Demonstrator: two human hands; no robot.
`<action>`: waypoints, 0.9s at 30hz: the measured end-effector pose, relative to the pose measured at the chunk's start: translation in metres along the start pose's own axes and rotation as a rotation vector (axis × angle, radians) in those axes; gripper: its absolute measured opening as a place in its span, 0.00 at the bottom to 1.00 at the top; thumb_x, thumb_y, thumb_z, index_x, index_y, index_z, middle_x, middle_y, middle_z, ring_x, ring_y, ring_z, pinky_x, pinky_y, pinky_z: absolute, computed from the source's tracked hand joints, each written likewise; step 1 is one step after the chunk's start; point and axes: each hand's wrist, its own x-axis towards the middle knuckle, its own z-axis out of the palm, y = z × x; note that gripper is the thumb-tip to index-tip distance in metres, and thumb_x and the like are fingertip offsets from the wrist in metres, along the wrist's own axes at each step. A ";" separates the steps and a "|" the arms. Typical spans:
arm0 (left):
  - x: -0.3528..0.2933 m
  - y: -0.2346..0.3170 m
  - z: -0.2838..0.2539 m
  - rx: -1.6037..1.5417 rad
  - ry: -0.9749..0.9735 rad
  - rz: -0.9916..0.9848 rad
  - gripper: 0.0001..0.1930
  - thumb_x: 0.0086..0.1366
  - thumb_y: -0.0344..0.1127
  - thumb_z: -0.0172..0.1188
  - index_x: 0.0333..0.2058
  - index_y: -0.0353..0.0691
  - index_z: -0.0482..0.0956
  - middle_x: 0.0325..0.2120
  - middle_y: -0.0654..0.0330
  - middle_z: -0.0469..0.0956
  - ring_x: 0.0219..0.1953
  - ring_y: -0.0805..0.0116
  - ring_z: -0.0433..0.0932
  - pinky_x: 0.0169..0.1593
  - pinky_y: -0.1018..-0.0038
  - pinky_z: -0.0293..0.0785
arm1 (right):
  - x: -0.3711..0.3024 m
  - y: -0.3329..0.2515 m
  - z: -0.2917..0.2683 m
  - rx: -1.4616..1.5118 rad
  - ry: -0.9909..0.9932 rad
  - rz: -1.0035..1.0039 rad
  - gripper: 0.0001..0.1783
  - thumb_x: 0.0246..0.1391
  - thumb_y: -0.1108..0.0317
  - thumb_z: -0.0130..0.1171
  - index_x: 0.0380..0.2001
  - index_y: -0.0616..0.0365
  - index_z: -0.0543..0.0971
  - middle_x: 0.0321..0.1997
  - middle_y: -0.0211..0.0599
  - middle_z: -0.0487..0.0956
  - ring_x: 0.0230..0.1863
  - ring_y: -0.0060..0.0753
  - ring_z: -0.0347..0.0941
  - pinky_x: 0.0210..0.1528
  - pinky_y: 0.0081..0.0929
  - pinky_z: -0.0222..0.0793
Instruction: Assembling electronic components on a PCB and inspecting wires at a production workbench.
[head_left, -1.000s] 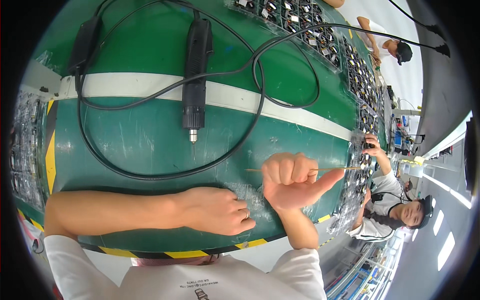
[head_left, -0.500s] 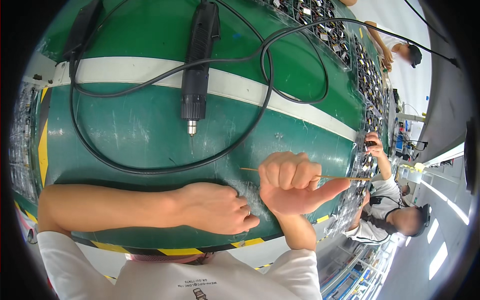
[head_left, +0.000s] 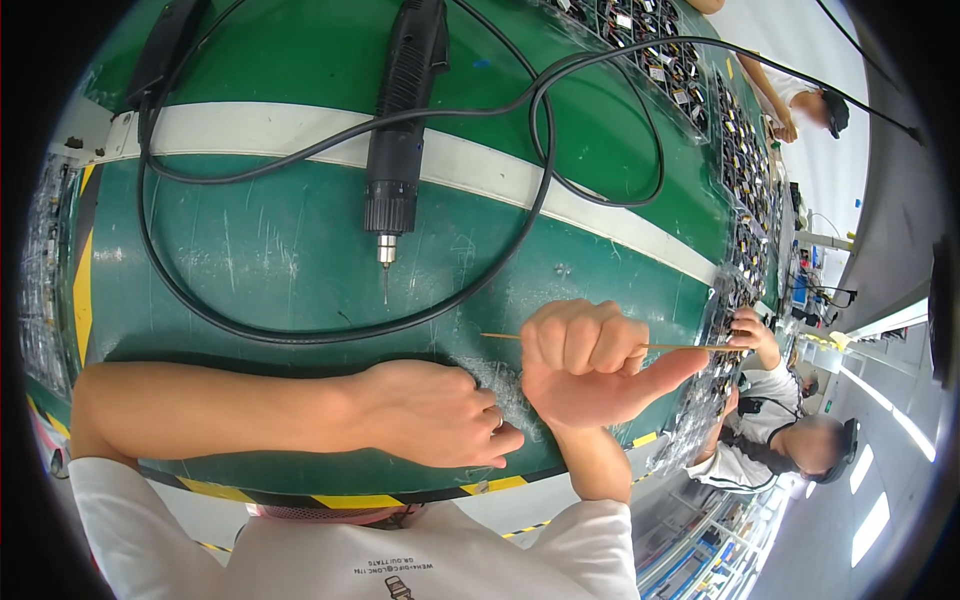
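My right hand (head_left: 582, 352) is closed in a fist around a thin wooden stick (head_left: 500, 335). The stick passes through the curled fingers and shows on both sides, and the thumb points out to the right beside it. My left hand (head_left: 435, 415) rests on the green table (head_left: 270, 240), back up, with its fingers loosely curled and a ring on one of them. Nothing shows in it, though its palm is hidden. Beyond both hands lies a black electric screwdriver (head_left: 393, 160), its thin bit pointing toward me.
A black cable (head_left: 300, 342) loops across the table around the screwdriver. A white strip (head_left: 250, 130) divides the tabletop. Trays of small dark parts (head_left: 745, 180) line the right side, where a co-worker's hand (head_left: 755, 335) reaches in. Yellow-black tape (head_left: 365, 501) marks the near edge.
My hands hold the same pose, and the stick stays in my right fist. At the right, the co-worker's hand has come lower in the picture over the trays.
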 end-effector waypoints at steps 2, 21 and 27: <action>0.001 0.000 0.001 -0.027 -0.002 -0.005 0.19 0.75 0.51 0.54 0.29 0.45 0.69 0.13 0.70 0.69 0.19 0.74 0.72 0.21 0.77 0.66 | 0.000 0.000 -0.001 -0.055 -0.024 -0.011 0.45 0.64 0.18 0.35 0.14 0.49 0.54 0.12 0.22 0.52 0.14 0.23 0.41 0.21 0.30 0.32; 0.001 0.001 0.003 -0.018 0.186 -0.055 0.05 0.60 0.38 0.58 0.31 0.44 0.76 0.21 0.66 0.78 0.26 0.70 0.81 0.30 0.73 0.76 | 0.003 0.012 0.016 -0.563 -0.184 -0.213 0.39 0.72 0.35 0.39 0.13 0.54 0.58 0.11 0.28 0.59 0.10 0.29 0.55 0.13 0.30 0.48; -0.005 -0.005 0.011 0.030 0.055 -0.006 0.13 0.62 0.45 0.66 0.36 0.43 0.87 0.36 0.55 0.81 0.45 0.56 0.80 0.44 0.60 0.77 | -0.001 0.037 0.007 -0.493 -0.160 -0.380 0.30 0.66 0.59 0.54 0.13 0.57 0.58 0.13 0.34 0.53 0.10 0.39 0.51 0.15 0.35 0.44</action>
